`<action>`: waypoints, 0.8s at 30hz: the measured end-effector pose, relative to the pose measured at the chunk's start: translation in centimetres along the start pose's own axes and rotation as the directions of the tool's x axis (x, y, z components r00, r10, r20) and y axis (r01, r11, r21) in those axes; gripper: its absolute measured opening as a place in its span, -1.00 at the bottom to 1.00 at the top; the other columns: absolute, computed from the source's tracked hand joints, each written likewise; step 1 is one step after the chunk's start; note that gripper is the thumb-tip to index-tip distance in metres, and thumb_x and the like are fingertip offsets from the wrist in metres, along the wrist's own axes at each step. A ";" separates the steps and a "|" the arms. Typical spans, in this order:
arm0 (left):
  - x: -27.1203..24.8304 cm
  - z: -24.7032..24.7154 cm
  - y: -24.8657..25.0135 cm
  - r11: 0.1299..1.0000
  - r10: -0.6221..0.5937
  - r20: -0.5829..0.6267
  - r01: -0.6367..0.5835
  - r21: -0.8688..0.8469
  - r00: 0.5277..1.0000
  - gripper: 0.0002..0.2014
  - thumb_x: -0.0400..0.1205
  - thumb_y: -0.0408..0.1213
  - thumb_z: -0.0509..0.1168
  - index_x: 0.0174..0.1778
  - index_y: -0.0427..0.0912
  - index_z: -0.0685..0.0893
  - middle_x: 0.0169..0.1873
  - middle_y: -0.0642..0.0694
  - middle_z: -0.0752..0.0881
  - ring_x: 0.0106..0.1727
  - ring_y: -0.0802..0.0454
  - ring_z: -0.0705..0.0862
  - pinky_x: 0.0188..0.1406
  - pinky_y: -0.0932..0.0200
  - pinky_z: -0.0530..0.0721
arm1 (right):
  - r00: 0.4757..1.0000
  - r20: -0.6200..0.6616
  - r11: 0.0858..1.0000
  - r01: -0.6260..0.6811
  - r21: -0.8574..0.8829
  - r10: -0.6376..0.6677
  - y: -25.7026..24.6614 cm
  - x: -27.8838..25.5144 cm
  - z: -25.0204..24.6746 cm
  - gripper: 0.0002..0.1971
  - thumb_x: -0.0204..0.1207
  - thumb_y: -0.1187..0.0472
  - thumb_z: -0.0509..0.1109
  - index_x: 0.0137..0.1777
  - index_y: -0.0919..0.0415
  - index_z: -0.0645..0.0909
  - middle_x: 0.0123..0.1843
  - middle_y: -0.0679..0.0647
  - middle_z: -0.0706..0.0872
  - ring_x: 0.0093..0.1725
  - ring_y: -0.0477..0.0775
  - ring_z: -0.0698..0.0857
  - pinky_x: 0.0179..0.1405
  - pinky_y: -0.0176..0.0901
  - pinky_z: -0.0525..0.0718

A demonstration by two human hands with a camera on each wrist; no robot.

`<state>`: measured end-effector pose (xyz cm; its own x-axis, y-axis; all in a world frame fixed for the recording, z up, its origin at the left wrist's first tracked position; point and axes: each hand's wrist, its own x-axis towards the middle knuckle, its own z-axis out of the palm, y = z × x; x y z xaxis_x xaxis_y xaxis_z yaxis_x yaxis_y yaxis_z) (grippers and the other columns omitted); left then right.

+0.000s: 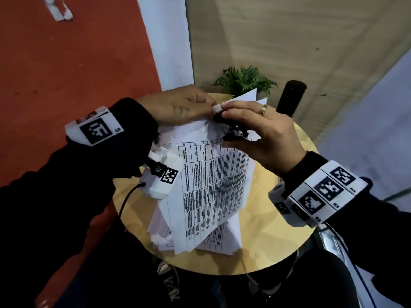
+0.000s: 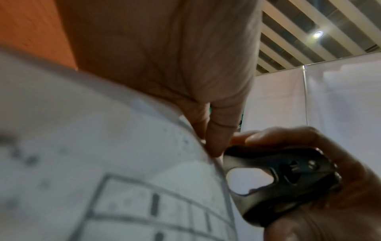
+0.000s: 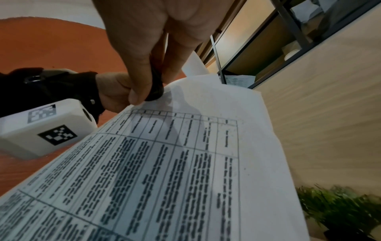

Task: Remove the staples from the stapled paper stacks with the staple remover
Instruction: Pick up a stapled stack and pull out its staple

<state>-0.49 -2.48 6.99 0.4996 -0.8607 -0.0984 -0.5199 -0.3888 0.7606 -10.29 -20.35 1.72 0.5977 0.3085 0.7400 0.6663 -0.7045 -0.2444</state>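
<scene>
White printed sheets made up the stapled stack (image 1: 211, 185) that was being worked on, lifted at its far corner above a loose heap of other papers (image 1: 224, 238) on the round wooden surface (image 1: 282, 232). The left hand (image 1: 184, 107) pinched that raised corner, its fingers (image 2: 218, 140) curled onto the paper edge. The right hand (image 1: 264, 132) gripped the black staple remover (image 1: 231, 127), thumb and fingers squeezing it from both sides, its metal claws set against the same corner just beside the left fingertips.

By my judgement the task was mid-way on this stack: the tool was at the corner, but nothing showed a staple out. Whether the heap underneath held finished stacks or ones yet to be done could not be told; I would guess at least some work was left.

Much was hidden. The staple itself could not be seen in any view, as the fingers and tool covered the corner from overhead, and the left wrist view was blurred close to the paper. Whether the claws had bitten under the staple or only touched the sheet was unclear. The right wrist view showed only the back of the tool between the fingers. A green plant (image 1: 244, 80) and a dark cylinder (image 1: 290, 97) stood at the far edge, partly cut off by paper.
</scene>
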 end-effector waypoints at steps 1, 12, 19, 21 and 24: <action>0.0 0.1 0.1 1.000 0.001 0.005 -0.001 0.009 1.000 -0.38 0.54 0.00 0.21 -0.07 -0.68 0.54 -0.22 -0.16 0.47 -0.14 -0.02 0.36 -0.12 0.17 0.32 | 1.000 0.002 1.000 0.017 -0.017 -0.017 0.0 0.0 0.0 -0.61 0.29 0.28 0.60 0.09 0.45 0.69 0.13 0.28 0.73 0.08 0.21 0.73 0.03 0.07 0.71; 0.1 -0.1 0.9 0.995 -0.002 0.017 0.000 0.104 1.000 -0.50 0.58 -0.04 0.14 -0.18 -0.53 0.61 -0.35 -0.04 0.53 -0.31 0.30 0.46 -0.28 0.41 0.44 | 0.994 0.067 0.990 0.090 -0.108 -0.083 -0.3 0.1 -0.5 -0.65 0.29 0.29 0.60 0.05 0.43 0.71 0.11 0.25 0.76 0.03 0.25 0.76 -0.14 0.08 0.75; 0.0 -0.1 1.2 0.997 -0.004 0.012 0.003 0.080 1.000 -0.45 0.60 -0.05 0.19 -0.23 -0.63 0.54 -0.39 -0.09 0.43 -0.39 0.26 0.38 -0.42 0.45 0.36 | 0.993 0.062 0.987 0.107 -0.121 -0.100 -0.2 0.4 -0.7 -0.68 0.34 0.27 0.57 0.05 0.43 0.71 0.10 0.25 0.76 0.02 0.27 0.75 -0.14 0.08 0.73; 0.0 0.0 1.1 0.997 -0.015 -0.003 0.015 0.080 1.000 -0.53 0.70 -0.21 0.21 -0.25 -0.66 0.52 -0.41 -0.10 0.39 -0.45 0.28 0.33 -0.48 0.46 0.32 | 0.994 0.036 0.988 0.110 -0.108 -0.107 -0.3 0.5 -0.7 -0.71 0.36 0.29 0.56 0.02 0.45 0.71 0.06 0.27 0.76 -0.04 0.31 0.75 -0.18 0.11 0.73; -0.1 0.0 1.0 0.998 -0.033 -0.025 0.034 0.051 0.999 -0.57 0.67 -0.25 0.19 -0.25 -0.68 0.50 -0.37 -0.15 0.36 -0.38 0.14 0.32 -0.44 0.39 0.30 | 0.994 0.002 0.987 0.108 -0.117 -0.108 -0.5 0.7 -0.7 -0.77 0.38 0.31 0.55 -0.01 0.43 0.72 0.00 0.25 0.77 -0.13 0.29 0.74 -0.18 0.02 0.71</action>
<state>-1.07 -2.77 7.82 0.5340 -0.8387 -0.1073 -0.5371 -0.4344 0.7231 -10.55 -20.23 2.76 0.5225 0.3840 0.7612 0.6703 -0.7368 -0.0884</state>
